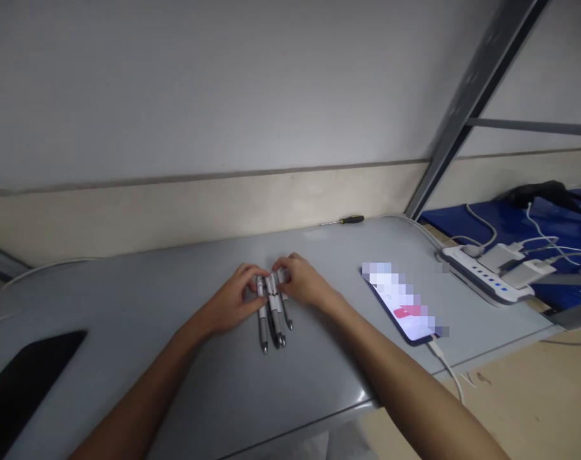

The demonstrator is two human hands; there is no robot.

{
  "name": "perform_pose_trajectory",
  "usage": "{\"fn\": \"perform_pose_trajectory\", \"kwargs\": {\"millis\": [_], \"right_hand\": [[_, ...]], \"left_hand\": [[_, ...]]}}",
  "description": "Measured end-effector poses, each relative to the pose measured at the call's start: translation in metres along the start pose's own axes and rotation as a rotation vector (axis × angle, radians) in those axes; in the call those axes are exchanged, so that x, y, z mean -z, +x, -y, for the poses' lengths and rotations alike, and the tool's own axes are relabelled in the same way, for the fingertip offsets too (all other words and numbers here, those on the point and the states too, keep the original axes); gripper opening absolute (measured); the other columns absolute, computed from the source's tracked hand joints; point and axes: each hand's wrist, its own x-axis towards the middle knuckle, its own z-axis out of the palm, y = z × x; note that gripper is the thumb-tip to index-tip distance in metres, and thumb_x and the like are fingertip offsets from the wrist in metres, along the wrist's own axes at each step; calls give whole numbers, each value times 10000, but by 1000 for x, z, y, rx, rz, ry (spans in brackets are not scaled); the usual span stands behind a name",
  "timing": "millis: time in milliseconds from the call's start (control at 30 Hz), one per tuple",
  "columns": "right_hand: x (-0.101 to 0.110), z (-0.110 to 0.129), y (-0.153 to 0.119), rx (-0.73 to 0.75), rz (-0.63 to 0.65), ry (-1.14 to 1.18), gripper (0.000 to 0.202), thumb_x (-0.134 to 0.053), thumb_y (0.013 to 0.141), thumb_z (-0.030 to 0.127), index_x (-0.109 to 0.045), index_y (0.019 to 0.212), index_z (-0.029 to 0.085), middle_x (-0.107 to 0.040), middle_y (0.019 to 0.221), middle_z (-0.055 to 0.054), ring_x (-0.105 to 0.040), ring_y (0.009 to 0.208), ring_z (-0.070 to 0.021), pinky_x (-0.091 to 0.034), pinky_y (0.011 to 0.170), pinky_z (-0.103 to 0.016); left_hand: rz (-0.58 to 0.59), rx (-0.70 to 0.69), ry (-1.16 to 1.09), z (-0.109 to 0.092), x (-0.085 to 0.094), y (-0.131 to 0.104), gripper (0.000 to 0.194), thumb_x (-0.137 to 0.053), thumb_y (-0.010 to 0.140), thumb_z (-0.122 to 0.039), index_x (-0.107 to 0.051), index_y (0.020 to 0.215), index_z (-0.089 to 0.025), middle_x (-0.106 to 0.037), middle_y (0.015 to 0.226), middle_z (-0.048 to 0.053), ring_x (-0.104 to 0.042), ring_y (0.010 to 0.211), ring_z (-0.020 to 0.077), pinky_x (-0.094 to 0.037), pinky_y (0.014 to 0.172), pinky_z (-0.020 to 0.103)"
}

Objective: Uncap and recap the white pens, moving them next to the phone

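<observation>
Several white-and-grey pens point(273, 306) lie side by side on the grey table, their metal tips pointing toward me. My left hand point(237, 297) is closed at the left of the bunch, thumb and fingers around the upper end of the leftmost pen point(262, 322). On the other side, my right hand point(300, 281) pinches the upper end of the rightmost pen point(288, 313). The pens' top ends are partly hidden by my fingers.
A lit phone point(402, 306) on a white charging cable lies to the right. Beyond it sits a white power strip point(484, 275) with chargers plugged in. A screwdriver point(352, 219) rests near the wall. A dark flat object point(36, 377) lies at the left.
</observation>
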Motion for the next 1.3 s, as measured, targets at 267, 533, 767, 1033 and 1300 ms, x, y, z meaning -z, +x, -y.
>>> {"fn": "perform_pose_trajectory", "kwargs": {"millis": [267,533,767,1033,1300], "right_hand": [[-1,-1,0,18,-1,-4,354,-707,744,119,-662,1092,162,-515,978,-41,-495,668,-86,-456,749,-262],[0,-1,-1,19,6,-5,342,-710,748,127,-665,1086,154,-507,953,-27,-502,683,-87,-441,749,-254],[-2,-3,0,20,3,-10,351,-709,743,134,-666,1092,147,-512,944,-29,-507,688,-93,-446,755,-257],[-1,-2,-1,7,8,-9,355,-721,744,146,-666,1095,150,-503,943,-22,-493,667,-82,-444,747,-248],[0,-2,0,7,18,-14,374,-721,743,139,-671,1114,137,-529,965,-48,-511,675,-91,-453,742,-256]], "left_hand": [[-68,48,19,-9,-13,1,398,-642,830,-403,-555,1182,-237,-536,1050,39,-563,900,190,-499,804,359],[-54,59,16,-10,-11,0,415,-627,799,-310,-536,1196,-229,-536,1114,50,-576,955,207,-503,870,394],[-39,53,-5,-6,-7,-1,461,-567,780,-218,-496,1236,-233,-527,1182,74,-579,968,207,-524,823,375],[24,37,17,-5,-2,-1,372,-586,804,-288,-555,1173,-246,-489,1194,62,-561,955,198,-519,846,385],[36,41,-5,-2,3,-1,363,-639,802,-360,-548,1131,-238,-502,1146,51,-566,892,177,-526,807,366]]}}
